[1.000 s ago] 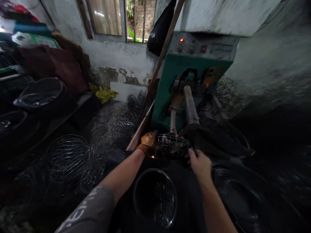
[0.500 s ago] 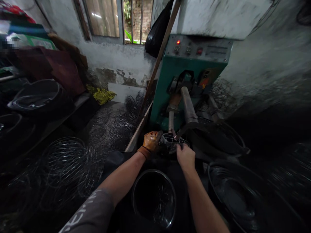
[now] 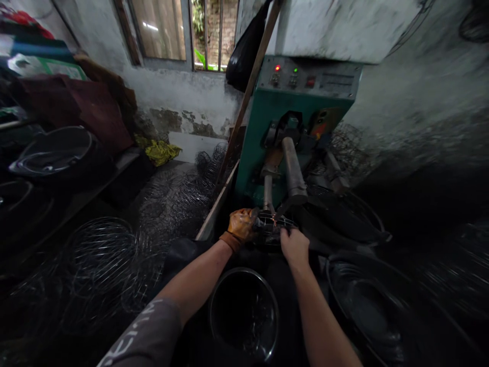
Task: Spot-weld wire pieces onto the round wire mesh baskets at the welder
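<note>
A wire frame [image 3: 269, 232] with thin metal bars lies between my hands, under the tips of a green spot-welding machine [image 3: 301, 104]. On its left side my left hand [image 3: 242, 224], in a worn orange-brown glove, is closed around the edge. My bare right hand [image 3: 295, 245] pinches the near right edge of the frame. An orange glow shows where the welder's electrode arm [image 3: 294, 171] meets the wire. A red and a green lamp are lit on the control panel [image 3: 309, 79]. My fingertips are partly hidden.
Just below my hands stands a round container [image 3: 244, 311] with small shiny pieces inside. A heap of wire frames [image 3: 103, 255] lies at the left. At the right sits a dark basin [image 3: 367, 306]. A wooden board [image 3: 219, 201] leans beside the machine.
The green lamp has come on and an orange glow has appeared at the electrode tips. The upper electrode arm has shifted slightly. Both hands keep their grip on the wire frame.
</note>
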A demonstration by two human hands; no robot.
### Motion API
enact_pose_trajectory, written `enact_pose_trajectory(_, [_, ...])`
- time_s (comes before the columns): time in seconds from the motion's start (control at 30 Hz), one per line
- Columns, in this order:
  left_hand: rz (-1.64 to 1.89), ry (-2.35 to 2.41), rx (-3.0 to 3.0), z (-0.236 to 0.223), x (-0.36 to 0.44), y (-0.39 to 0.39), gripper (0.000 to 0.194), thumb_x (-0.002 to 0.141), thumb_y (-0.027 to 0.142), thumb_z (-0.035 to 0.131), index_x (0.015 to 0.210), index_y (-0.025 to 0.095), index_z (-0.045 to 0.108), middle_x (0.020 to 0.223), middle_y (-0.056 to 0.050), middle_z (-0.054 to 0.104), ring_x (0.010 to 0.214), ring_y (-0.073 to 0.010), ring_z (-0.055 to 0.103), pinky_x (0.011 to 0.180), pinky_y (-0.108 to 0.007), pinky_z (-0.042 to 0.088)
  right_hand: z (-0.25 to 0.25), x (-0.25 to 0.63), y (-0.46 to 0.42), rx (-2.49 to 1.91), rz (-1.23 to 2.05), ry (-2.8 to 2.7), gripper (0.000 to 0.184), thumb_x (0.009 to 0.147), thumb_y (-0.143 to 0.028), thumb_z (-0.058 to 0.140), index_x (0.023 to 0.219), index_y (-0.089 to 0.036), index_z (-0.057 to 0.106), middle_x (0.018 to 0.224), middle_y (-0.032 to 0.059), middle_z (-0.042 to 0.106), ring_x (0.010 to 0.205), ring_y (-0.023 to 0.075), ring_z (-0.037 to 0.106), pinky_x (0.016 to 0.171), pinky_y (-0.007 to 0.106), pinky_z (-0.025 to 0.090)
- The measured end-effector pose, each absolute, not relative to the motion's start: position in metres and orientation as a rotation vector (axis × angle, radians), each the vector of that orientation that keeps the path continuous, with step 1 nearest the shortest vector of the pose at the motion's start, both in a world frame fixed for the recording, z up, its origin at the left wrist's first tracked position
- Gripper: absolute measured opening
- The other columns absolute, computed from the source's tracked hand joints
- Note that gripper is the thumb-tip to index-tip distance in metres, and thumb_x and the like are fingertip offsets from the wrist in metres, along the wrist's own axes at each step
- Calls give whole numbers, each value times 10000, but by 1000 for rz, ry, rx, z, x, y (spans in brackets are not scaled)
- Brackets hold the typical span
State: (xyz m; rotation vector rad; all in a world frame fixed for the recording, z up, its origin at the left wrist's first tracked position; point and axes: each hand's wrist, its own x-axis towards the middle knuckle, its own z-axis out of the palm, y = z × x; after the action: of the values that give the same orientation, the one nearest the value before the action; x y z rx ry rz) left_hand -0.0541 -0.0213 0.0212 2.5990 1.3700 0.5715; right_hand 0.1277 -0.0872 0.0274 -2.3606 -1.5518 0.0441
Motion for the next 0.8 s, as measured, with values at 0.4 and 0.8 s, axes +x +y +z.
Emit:
enact_pose_trajectory(0.4, [612, 1343, 2642, 26, -41, -30, 743, 809, 544, 666, 1446, 196, 509, 1286, -122, 657, 1156, -313, 604, 985, -470, 467, 18, 150, -90, -2299, 101, -1495, 305, 934, -244, 472, 968, -106, 741, 877, 171, 755, 861, 282, 705, 763, 324, 469])
enact_pose_trajectory(0.8, [556, 1342, 2657, 29, -34, -30, 795, 797, 532, 694, 1482, 185, 486, 1325, -137, 634, 1205, -332, 575, 999, -491, 458, 10, 161, -82, -2258, 150, -1362, 272, 850, -301, 509, 825, -145, 730, 797, 152, 742, 797, 280, 676, 750, 340, 482])
